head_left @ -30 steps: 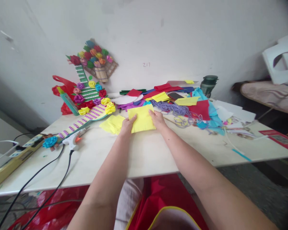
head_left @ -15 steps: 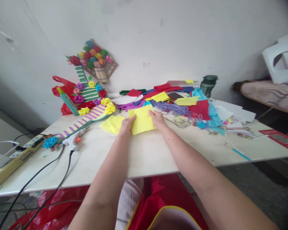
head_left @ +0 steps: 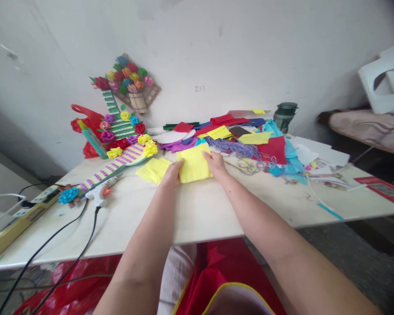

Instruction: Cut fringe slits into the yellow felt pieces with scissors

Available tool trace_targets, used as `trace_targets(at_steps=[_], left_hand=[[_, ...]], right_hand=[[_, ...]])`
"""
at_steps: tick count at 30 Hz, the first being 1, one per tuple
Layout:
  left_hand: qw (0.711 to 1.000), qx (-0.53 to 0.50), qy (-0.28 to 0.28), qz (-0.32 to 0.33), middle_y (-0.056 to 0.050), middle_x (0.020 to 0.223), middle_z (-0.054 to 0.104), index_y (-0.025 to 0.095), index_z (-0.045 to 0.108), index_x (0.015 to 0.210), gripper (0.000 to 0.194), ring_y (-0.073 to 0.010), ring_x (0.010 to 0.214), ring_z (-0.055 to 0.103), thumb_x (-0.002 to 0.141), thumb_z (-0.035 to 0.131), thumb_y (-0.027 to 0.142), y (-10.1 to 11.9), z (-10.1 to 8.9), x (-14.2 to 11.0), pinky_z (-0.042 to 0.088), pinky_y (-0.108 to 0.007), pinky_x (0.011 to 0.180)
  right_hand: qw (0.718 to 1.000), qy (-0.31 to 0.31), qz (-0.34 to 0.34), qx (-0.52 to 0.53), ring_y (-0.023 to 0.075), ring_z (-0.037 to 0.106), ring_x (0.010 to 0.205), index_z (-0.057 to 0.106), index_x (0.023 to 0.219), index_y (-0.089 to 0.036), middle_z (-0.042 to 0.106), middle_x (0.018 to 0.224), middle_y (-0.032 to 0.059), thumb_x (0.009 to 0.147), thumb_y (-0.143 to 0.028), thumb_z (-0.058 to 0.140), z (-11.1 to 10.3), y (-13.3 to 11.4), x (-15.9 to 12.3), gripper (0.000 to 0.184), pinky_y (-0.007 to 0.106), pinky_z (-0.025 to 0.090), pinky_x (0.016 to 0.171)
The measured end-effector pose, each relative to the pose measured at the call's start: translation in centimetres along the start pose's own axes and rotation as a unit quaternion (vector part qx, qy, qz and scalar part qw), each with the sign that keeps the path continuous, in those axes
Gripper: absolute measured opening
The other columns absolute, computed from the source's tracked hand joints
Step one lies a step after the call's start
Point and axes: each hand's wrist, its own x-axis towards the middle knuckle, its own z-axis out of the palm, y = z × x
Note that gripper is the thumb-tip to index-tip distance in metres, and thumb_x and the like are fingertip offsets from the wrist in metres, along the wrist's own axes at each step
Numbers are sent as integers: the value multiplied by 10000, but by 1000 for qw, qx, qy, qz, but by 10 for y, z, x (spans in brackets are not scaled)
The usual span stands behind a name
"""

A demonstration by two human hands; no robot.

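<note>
Tbl (head_left: 203, 214) w/ glue gun (head_left: 98, 192) at L, yarn (head_left: 238, 148) behind, L hand (head_left: 173, 172) & R hand (head_left: 216, 163) pinching yel sheet (head_left: 195, 164).

L hand (head_left: 172, 173) + R hand (head_left: 216, 163) gripping yel sheet (head_left: 195, 164) by opp. sides, over wht table (head_left: 206, 214) | yel stack (head_left: 152, 171) just L of it | purp yarn (head_left: 234, 147) behind to R, w/ red sheet (head_left: 274, 151) beside | wht glue gun (head_left: 97, 192) nr striped guitar-shaped pc (head_left: 118, 162), table's L | grn flask (head_left: 285, 117) at back R, nr wall (head_left: 216, 61)
</note>
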Motion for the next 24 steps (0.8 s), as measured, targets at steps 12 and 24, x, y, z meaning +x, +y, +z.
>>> trace_targets(at_steps=[12, 24], left_hand=[[992, 81, -95, -9, -118, 899, 683, 95, 615, 1005, 411, -253, 916, 627, 597, 657, 95, 3, -4, -9, 499, -337, 821], [990, 90, -96, -45, -125, 832, 684, 79, 618, 968, 299, -228, 864, 644, 675, 571, 52, 6, -11, -5, 518, -319, 773]], right_hand=[[998, 20, -3, -64, 83, 263, 479, 294, 477, -202, 270, 441, -59, 776, -398, 484, -2, -7, -1, 405, 248, 203, 492], [998, 13, 2, -65, 93, 272, 485, 283, 484, -208, 267, 446, -55, 785, -414, 456, -2, -5, -1, 403, 248, 212, 490]])
